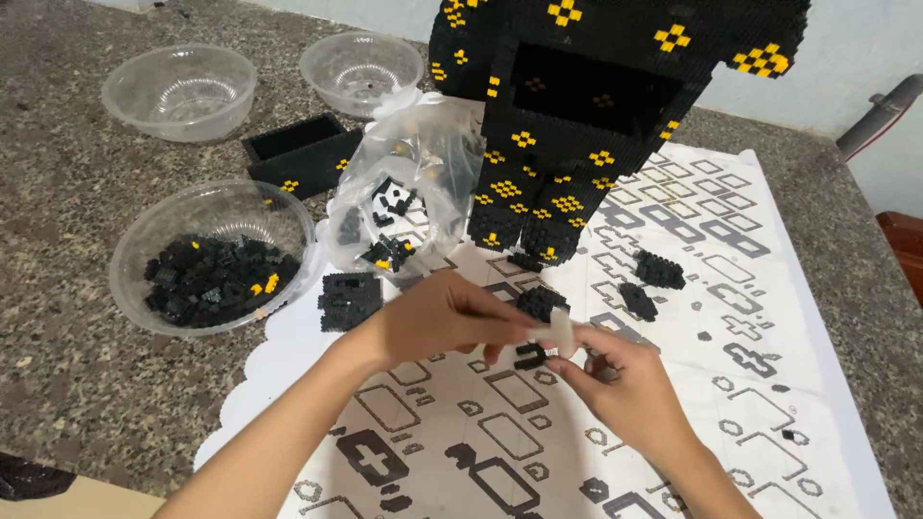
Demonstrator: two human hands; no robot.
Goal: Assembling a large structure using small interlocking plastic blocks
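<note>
My left hand [437,317] and my right hand [625,384] meet over a white patterned mat [769,317]. Together they pinch a small white tool [561,332] and a small black brick piece [529,358] just below it. Which hand bears each I cannot tell exactly; both touch the white tool. A tall black brick model with yellow marks [577,115] stands behind the hands. Small black brick clusters [659,269] lie on the mat to the right, and another black cluster [348,298] lies left of my left hand.
A clear bowl of black and yellow bricks [212,259] sits at the left on the stone counter [58,211]. Two clear bowls [181,91] [361,69] stand at the back. A black brick box [300,154] and a clear plastic bag of pieces [409,183] lie beside the model.
</note>
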